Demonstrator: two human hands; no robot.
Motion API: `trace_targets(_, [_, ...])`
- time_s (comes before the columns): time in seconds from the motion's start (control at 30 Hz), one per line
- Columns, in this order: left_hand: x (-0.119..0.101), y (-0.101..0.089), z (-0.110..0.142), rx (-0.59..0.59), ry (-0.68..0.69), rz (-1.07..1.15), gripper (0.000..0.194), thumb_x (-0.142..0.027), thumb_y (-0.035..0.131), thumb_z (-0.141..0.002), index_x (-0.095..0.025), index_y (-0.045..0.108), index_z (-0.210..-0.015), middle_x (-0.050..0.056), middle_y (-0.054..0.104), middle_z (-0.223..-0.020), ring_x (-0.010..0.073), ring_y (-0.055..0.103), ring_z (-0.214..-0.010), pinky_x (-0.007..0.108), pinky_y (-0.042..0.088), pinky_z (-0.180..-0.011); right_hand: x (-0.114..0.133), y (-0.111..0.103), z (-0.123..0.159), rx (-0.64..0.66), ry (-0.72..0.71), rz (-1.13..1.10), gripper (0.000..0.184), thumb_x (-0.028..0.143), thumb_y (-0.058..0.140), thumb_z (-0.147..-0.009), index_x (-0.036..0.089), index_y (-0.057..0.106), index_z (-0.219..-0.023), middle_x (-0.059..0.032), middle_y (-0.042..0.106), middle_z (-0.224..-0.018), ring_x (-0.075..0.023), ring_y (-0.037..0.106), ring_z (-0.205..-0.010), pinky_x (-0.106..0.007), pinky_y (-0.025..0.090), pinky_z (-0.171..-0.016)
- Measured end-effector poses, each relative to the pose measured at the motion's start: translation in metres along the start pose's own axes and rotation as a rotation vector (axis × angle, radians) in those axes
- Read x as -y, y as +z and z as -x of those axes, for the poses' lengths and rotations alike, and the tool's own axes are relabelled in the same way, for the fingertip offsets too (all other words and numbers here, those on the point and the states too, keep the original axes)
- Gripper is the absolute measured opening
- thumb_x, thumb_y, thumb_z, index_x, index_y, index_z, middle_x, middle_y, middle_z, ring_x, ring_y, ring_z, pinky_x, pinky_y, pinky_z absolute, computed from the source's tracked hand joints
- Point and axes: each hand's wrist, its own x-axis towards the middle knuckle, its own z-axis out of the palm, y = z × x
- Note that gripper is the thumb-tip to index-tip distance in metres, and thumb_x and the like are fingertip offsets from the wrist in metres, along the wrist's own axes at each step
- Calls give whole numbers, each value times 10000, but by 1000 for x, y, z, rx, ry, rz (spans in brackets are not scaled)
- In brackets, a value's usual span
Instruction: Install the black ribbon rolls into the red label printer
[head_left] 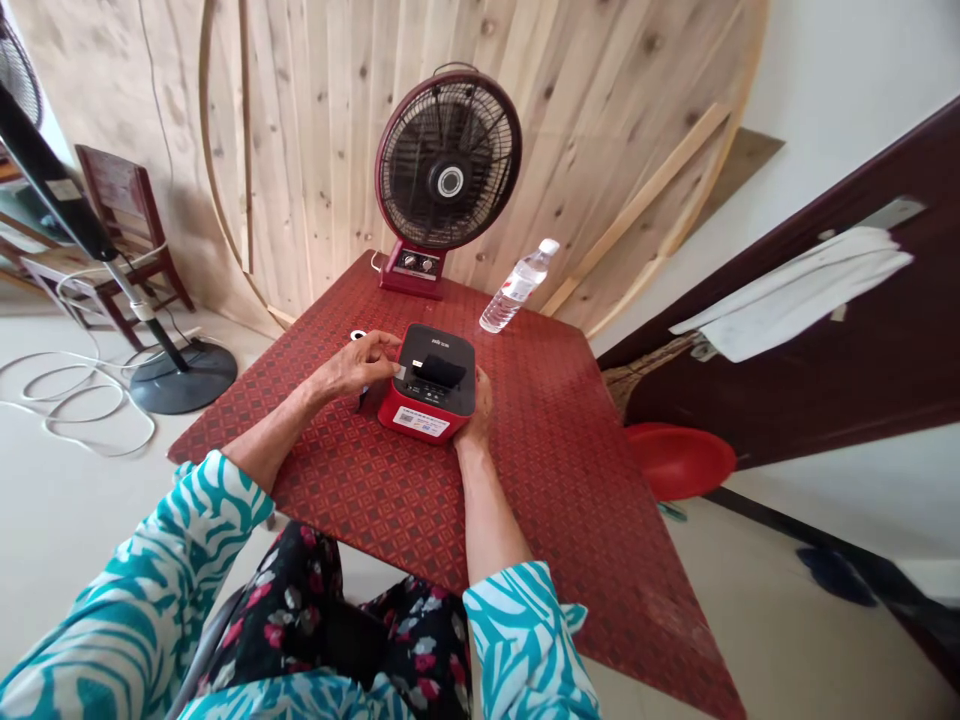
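"Red box (427,388) w/ a dark top (459,362): where was it exactly?"

"On the tabletop (555,480), toward the near side, between both hands. A water bottle (516,288) and a fan (450,165) stood beyond it."

"And the hands?"

"R hand (475,408) was curved around the right side, gripping it. L hand (366,362) touched the left edge of the top w/ bent fingers and thumb; whether they pinched smth., I couldn't tell."

"Was it heavy, in your opinion?"

"Prob. rather light, but the contents were not visible, so no guarantee. Its walls looked stiff; cardboard or thin metal, I couldn't say. The smooth top was maybe a bit slippery."

"Best hold, then?"

"IMO low on two opposite walls, w/ flat fingers, bc. hard squeezing could dent them."
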Motion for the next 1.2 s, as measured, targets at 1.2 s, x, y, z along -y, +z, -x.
trace_targets(1.2, [-5,10,3,-88,-232,321,620,-159,703,-669,-123,598,-1278,-93,485,-493,33,275,-354,177,148,-401,8,3,3,68,-37,86,474,510,386,-934,200,666,-1159,-87,693,-1254,-224,557,-1203,-403,429,-1065])
